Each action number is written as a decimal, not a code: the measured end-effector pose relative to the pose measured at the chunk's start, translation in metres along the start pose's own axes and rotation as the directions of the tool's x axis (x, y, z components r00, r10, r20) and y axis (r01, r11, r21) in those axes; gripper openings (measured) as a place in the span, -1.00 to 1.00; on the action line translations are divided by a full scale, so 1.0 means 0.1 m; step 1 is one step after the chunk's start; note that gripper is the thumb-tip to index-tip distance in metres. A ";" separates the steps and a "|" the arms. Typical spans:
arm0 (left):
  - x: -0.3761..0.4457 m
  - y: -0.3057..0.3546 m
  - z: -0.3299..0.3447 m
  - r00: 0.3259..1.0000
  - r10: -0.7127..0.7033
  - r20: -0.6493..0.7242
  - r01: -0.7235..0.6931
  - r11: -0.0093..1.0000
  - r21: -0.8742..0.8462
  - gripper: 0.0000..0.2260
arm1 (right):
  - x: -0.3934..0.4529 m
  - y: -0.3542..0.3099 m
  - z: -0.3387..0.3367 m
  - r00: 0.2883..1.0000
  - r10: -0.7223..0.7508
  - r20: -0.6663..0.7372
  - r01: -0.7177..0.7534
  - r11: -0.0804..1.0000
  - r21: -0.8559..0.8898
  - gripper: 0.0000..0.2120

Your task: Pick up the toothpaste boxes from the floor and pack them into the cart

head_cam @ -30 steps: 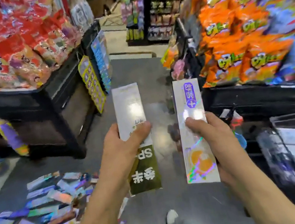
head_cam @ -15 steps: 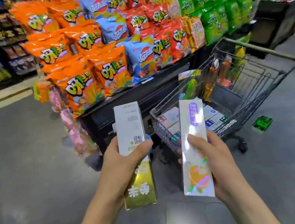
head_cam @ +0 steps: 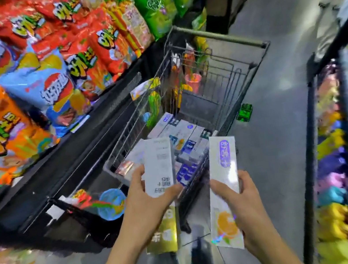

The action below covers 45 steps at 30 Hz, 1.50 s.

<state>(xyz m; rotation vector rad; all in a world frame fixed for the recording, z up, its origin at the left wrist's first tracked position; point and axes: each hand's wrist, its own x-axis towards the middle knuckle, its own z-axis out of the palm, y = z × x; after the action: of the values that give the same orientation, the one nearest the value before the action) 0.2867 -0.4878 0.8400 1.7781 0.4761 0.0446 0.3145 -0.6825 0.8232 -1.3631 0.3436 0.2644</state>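
White-and-gold toothpaste box [head_cam: 161,176]: held upright in the left hand [head_cam: 146,211], thumb across the front, fingers [head_cam: 137,173] curled round the far edge; its top end overlaps the near rim of the cart.

Holographic toothpaste box [head_cam: 225,183] with an orange printed near the bottom: gripped by the right hand [head_cam: 241,203], thumb over the front face and fingers wrapped behind; it stands just beside the cart's near right corner, outside the basket. The two held boxes are apart, a narrow gap between them.

Cart [head_cam: 217,38]: wire basket, handle bar at the far end, near end close under both hands. Packed toothpaste boxes [head_cam: 182,130] lie flat across the near half of the basket floor; the far half holds a few upright items, too blurred to name.

Left of the cart: black display shelf [head_cam: 91,144] stacked with snack bags [head_cam: 44,61], its edge just beside the cart's left side.

Right of the cart: open grey floor [head_cam: 285,135] with a small green packet [head_cam: 244,112] lying on it, then a dark rack [head_cam: 318,153] of blurred coloured goods.
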 end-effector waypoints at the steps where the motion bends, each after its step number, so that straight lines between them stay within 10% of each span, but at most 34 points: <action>1: 0.18 -0.04 0.03 1.000 0.003 0.014 -0.003 0.999 0.038 -0.39 | 0.12 0.04 0.03 1.000 0.010 -0.025 -0.010 1.000 0.009 -0.65; 18: 2.86 -1.50 0.54 0.942 -0.014 0.335 -0.166 0.849 0.502 -0.66 | 1.95 0.62 1.01 0.890 0.175 -0.421 -0.128 0.982 0.138 -0.65; 27: 3.03 -2.52 1.03 0.903 -0.182 0.390 -0.147 0.721 0.677 -0.43 | 2.49 1.12 1.04 0.864 0.250 -0.436 -0.195 0.966 0.168 -0.69; 45: 3.10 -3.16 1.05 0.934 0.046 0.353 -0.330 0.489 0.807 -0.34 | 2.80 1.64 1.03 0.887 0.236 -0.398 -0.175 0.967 0.184 -0.57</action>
<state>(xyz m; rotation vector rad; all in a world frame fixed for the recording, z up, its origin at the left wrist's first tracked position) 0.5065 -0.4215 0.4478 2.7889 0.0367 -0.3667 0.5185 -0.5540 0.5834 -1.2346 0.8558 0.1170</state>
